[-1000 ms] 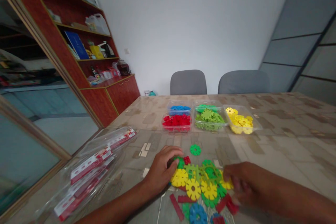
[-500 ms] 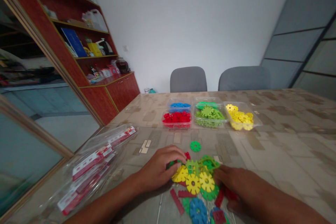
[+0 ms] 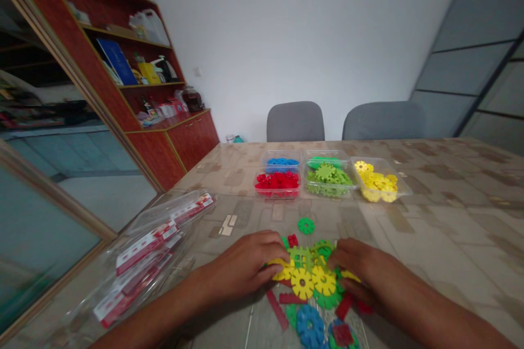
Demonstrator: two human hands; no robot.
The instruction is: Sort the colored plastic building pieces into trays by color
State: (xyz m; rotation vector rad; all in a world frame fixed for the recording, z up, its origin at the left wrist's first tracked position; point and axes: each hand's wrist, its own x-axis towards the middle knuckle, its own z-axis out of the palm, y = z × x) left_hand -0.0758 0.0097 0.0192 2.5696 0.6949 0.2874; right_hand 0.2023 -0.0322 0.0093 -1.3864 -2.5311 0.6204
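My left hand point(image 3: 254, 263), fingers bent and thumb parted below them, lies at the left side of a mixed pile, a yellow notched disc point(image 3: 283, 272) at its fingertips; whether it is gripped, I cannot tell. My right hand point(image 3: 362, 270), half curled, lies at the pile's right side; its hold is hidden. Between them, two yellow discs point(image 3: 302, 283) lie uppermost. Nearer me are a blue notched disc point(image 3: 310, 326) and dark red bars point(image 3: 278, 310); beyond the pile, a lone green disc point(image 3: 305, 226).

Room between pile point(image 3: 302, 283) and tubs point(image 3: 402, 185); bags point(image 3: 147, 248) probably block left
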